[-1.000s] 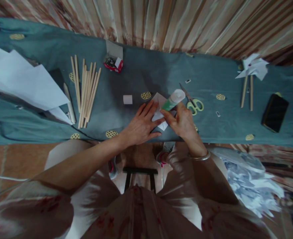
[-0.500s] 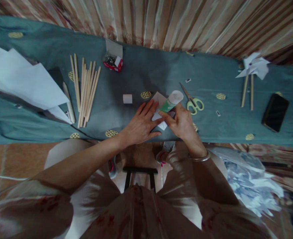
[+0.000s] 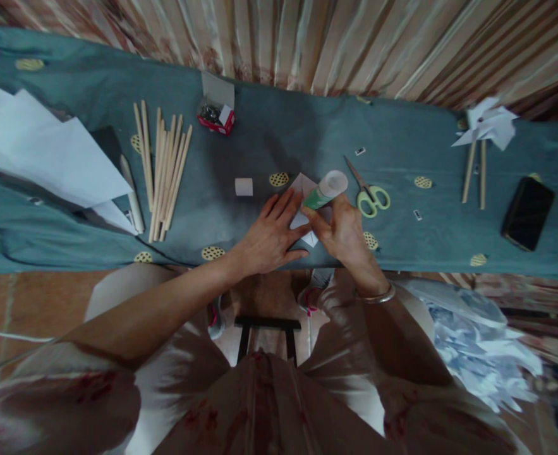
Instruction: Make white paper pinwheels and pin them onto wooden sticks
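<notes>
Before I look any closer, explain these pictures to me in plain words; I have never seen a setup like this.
There is no robot here: a person works with two bare hands, and one camera worn on the head looks forward and down. All the pictures come from that camera; only the last shows the present.

The left hand lies flat on a small folded paper. The right hand holds a green and white tube over it.

On the blue-green cloth, to the left, are large white sheets, wooden sticks and an open red box. To the right lie green-handled scissors, a paper pinwheel and a dark phone.
</notes>
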A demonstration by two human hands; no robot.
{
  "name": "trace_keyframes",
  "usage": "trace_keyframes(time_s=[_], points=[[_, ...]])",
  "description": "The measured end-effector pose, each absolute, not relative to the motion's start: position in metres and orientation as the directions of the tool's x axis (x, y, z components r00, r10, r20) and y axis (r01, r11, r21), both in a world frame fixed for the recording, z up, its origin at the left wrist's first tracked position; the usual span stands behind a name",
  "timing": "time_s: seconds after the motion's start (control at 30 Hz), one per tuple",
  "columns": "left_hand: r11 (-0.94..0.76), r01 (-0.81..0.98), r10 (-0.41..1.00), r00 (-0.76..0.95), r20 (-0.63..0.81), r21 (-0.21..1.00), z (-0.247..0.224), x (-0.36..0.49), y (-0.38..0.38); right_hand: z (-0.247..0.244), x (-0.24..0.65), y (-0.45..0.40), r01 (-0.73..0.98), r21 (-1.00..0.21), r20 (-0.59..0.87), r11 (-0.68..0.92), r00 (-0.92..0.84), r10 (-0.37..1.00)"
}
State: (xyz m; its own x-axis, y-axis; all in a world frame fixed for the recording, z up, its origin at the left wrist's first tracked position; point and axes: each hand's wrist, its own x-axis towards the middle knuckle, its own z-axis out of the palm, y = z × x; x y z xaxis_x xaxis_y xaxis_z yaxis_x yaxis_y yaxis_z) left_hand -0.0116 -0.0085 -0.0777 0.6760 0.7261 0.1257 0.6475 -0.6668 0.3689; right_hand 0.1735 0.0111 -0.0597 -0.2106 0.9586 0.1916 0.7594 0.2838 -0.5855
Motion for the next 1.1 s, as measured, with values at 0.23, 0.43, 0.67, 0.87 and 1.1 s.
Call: trace_keyframes(time_s=[0.23, 0.43, 0.67, 0.87, 1.1], points=[[-0.667, 0.643, 0.726, 0.675, 0.133, 0.377, -0.076, -0.013, -0.009, -0.059, 0.178, 0.01, 0.801, -0.556, 0.154, 0.223, -0.164, 0.974], [-0.664, 0.647, 0.727, 0.676, 0.121, 0.375, -0.076, -0.012, -0.008, -0.054, 0.18, 0.009, 0.794, -0.568, 0.137, 0.217, -0.168, 0.976], [-0.669, 0.64, 0.725, 0.675, 0.138, 0.378, -0.08, -0.012, -0.009, -0.052, 0.181, 0.007, 0.787, -0.581, 0.098, 0.208, -0.187, 0.978], [-0.667, 0.646, 0.726, 0.676, 0.127, 0.371, -0.079, -0.012, -0.008, -0.05, 0.178, 0.005, 0.775, -0.599, 0.08, 0.204, -0.196, 0.977], [-0.673, 0.64, 0.722, 0.678, 0.139, 0.371, -0.08, -0.012, -0.008, -0.054, 0.175, 0.006, 0.756, -0.616, 0.107, 0.223, -0.201, 0.974]])
